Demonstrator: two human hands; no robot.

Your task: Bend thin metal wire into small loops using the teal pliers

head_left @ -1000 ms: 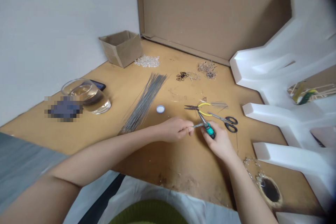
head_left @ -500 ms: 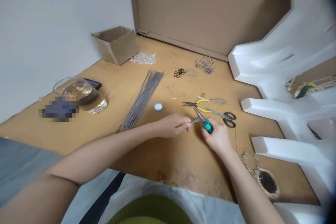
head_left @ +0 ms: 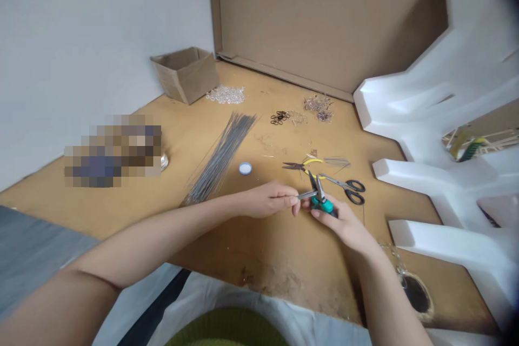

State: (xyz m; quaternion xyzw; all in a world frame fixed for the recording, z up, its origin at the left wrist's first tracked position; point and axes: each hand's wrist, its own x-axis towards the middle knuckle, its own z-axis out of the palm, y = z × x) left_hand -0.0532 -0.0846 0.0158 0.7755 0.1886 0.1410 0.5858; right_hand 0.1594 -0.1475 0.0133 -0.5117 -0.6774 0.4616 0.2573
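Note:
Near the middle of the table, my left hand pinches a thin grey metal piece, which points right toward the plier jaws. My right hand is wrapped round teal-handled pliers, whose jaws stand apart by the tip of the metal piece. Whether the jaws touch it I cannot tell. Just behind lie yellow-handled pliers and black-handled scissors. A bundle of grey wires lies beyond my left forearm, with a small white disc with a blue rim beside it.
A cardboard box and clear beads are at the back left. Black rings and small metal pieces lie further right. White foam borders the right side. A round dark object sits near my right forearm.
The teal pliers' jaws have opened and turned in my right hand. Both hands appear slightly lower and the view has shifted a little.

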